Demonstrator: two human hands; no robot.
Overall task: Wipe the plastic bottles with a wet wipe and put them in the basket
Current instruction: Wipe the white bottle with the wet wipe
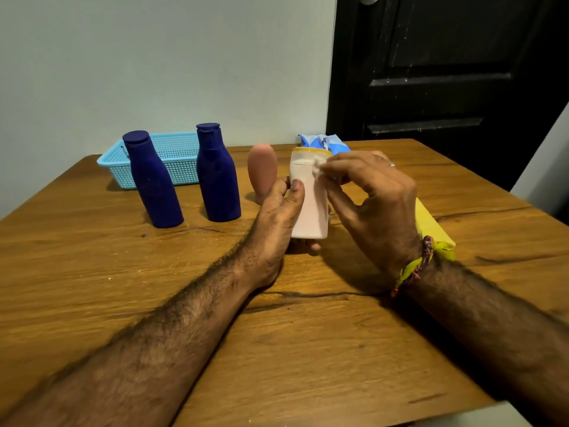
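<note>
My left hand (277, 217) grips a pale pink bottle (309, 211) with a white and yellow cap, held upright just above the wooden table (154, 288). My right hand (375, 198) pinches a small white wet wipe (320, 166) against the bottle's upper part near the cap. Two dark blue bottles (154, 183) (217, 174) stand upright to the left. A salmon-coloured bottle (262, 171) stands upside down behind my left hand. The light blue mesh basket (178, 167) sits at the back left, behind the blue bottles, and nothing shows inside it.
A blue wet wipe pack (329, 142) lies behind the held bottle. A yellow cloth (431, 226) lies under my right wrist. A pale wall stands behind the table and a black door (446, 72) is at the back right.
</note>
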